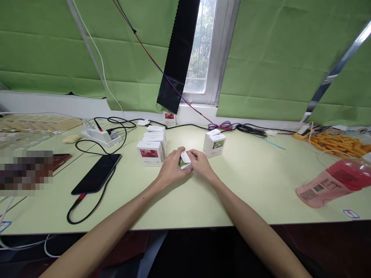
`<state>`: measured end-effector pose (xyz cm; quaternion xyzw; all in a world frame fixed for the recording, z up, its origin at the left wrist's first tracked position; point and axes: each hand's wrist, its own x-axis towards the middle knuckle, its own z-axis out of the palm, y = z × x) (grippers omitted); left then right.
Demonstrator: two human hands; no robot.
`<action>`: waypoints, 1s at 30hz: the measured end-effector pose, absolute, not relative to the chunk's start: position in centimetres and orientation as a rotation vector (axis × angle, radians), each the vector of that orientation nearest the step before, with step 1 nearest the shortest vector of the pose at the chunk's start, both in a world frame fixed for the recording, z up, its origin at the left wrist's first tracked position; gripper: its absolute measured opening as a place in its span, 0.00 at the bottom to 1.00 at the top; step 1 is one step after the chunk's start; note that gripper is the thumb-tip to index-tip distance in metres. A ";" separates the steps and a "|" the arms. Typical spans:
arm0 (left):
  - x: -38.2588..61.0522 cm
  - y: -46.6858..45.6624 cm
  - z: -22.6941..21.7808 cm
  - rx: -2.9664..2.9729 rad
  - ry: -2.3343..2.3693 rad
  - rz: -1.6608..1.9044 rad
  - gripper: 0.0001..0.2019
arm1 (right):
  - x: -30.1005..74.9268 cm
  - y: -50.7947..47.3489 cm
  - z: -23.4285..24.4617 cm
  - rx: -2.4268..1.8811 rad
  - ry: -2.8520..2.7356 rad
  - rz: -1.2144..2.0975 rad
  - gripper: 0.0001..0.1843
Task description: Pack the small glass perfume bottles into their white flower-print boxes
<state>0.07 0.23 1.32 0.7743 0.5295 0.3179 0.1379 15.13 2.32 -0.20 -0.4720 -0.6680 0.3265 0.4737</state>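
Note:
A small white box with a green picture [184, 161] lies between my two hands at the middle of the table. My left hand [173, 166] is closed around its left side, fingers over the far end. On the other side, my right hand [200, 164] grips the box near its top flap. Just left of my hands stands a row of white boxes with a red flower picture [150, 154]. Beyond my right hand are white boxes with a green picture [215, 146], standing close together. Part of the held box is hidden by my fingers.
Another red-picture box [169, 118] stands by the window sill. To the left lie a phone [97, 173] on a cable and a power strip [101, 136]. On the right are a pink bottle [330, 184], orange pieces [337, 144] and coiled wires [251, 130].

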 end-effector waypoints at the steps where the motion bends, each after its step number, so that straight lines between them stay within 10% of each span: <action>1: 0.1 0.2 1.3 2.241 1.533 0.921 0.34 | 15.1 2.3 -0.2 -1.156 -1.636 0.798 0.17; 30: 0.1 0.2 1.4 2.269 1.540 0.872 0.33 | 15.1 2.3 -0.2 -1.171 -1.639 0.828 0.17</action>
